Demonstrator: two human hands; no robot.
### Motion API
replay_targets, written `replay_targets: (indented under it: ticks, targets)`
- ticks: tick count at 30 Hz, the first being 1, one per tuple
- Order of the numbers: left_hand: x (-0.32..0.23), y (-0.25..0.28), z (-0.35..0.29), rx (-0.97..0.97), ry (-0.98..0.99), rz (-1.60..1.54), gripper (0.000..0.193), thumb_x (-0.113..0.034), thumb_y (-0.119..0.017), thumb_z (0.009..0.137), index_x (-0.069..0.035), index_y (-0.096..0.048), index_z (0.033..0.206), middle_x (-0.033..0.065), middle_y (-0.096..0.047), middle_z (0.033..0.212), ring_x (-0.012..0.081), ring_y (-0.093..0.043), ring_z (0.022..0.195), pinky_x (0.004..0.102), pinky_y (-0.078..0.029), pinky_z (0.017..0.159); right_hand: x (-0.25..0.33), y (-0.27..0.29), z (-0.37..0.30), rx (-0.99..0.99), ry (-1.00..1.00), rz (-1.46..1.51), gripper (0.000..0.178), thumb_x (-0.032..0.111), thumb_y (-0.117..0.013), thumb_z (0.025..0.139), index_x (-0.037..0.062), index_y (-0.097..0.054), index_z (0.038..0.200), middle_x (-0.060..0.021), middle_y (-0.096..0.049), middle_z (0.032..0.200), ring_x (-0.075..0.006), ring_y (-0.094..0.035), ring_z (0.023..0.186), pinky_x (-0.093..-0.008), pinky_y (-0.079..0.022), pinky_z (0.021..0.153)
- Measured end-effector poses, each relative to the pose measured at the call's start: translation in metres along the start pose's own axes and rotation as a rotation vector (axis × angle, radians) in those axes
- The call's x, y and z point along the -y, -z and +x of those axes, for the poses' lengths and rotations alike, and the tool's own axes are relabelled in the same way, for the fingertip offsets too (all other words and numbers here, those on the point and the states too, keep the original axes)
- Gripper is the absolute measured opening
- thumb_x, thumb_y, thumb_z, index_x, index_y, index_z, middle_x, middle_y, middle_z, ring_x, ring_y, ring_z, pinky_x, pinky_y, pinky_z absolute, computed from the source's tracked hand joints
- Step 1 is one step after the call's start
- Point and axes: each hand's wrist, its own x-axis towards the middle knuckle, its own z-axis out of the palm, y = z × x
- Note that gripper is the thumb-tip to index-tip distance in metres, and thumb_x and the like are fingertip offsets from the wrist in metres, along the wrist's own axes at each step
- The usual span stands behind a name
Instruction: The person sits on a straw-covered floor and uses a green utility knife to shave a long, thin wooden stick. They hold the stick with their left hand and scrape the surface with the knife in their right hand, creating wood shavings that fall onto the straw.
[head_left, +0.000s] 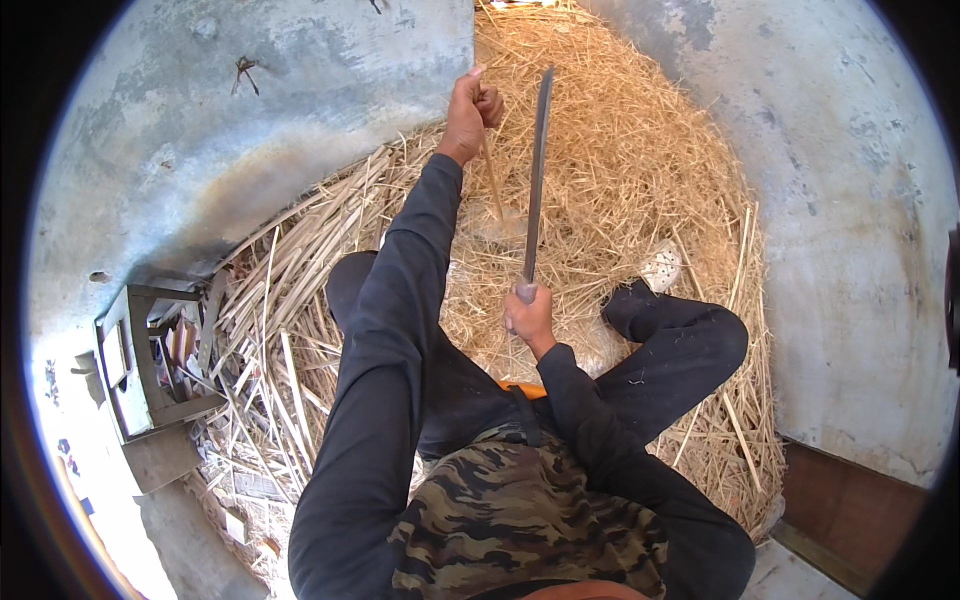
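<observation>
My left hand (468, 115), at the end of an outstretched arm, is closed around a thin bamboo strip (491, 180). The strip slants down from the fist toward the shavings. In my right hand (532, 318), closer to my body, is the handle of a machete (538, 170). Its long, narrow dark blade points up and away from me, just right of the strip and apart from it in the picture. Beyond and beneath both hands spreads a thick heap of yellow shavings (610, 150). My legs are bent to either side of the work spot.
Split bamboo strips (310, 225) lie piled along the left. A wooden frame (150, 365) stands against the left wall (250, 70). Near my right foot is a pale object with dark holes (662, 266). Another grey wall (840, 200) rises at the right, with a brown panel (850, 510) low down.
</observation>
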Motion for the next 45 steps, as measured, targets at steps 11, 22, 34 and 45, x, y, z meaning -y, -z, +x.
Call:
replay_targets:
  ticks: [11,22,34,45]
  targets:
    - [0.003,-0.007,-0.001,0.07,0.006,0.026,0.05,-0.047,-0.029,0.093,-0.016,-0.018,0.055,-0.002,-0.017,0.049,0.0129,-0.016,0.046,0.0317,-0.014,0.047,-0.043,0.024,0.001,-0.105,-0.267,-0.329,0.017,0.008,-0.059,0.081,0.0014,-0.048,0.068,-0.0048,-0.046,0.05,-0.016,-0.046,0.035,-0.0324,-0.035,0.034]
    - [0.002,-0.013,0.003,0.014,0.015,0.017,0.05,-0.046,-0.028,0.094,-0.016,-0.018,0.055,-0.0017,-0.017,0.048,0.0125,-0.016,0.046,0.0313,-0.015,0.046,-0.087,0.032,-0.012,-0.131,-0.404,-0.315,0.013,0.009,-0.058,0.08,-0.0004,-0.052,0.074,-0.0078,-0.049,0.054,-0.0192,-0.048,0.036,-0.0358,-0.038,0.035]
    - [0.007,-0.007,0.001,-0.063,-0.047,0.036,0.052,-0.042,-0.031,0.098,-0.015,-0.02,0.054,-0.0022,-0.02,0.048,0.012,-0.018,0.045,0.0311,-0.016,0.045,-0.023,0.017,-0.001,-0.123,0.113,-0.407,0.016,0.013,-0.065,0.076,0.0021,-0.054,0.073,-0.0055,-0.053,0.059,-0.0177,-0.052,0.048,-0.0339,-0.04,0.047]
    - [0.004,-0.015,-0.002,-0.179,-0.09,0.139,0.054,-0.047,-0.031,0.094,-0.017,-0.019,0.051,-0.0038,-0.018,0.047,0.0121,-0.015,0.044,0.0315,-0.013,0.045,-0.096,0.041,-0.023,-0.231,-0.603,-0.489,0.018,0.014,-0.062,0.08,-0.0022,-0.059,0.086,-0.0124,-0.056,0.063,-0.0229,-0.054,0.049,-0.0373,-0.04,0.042]
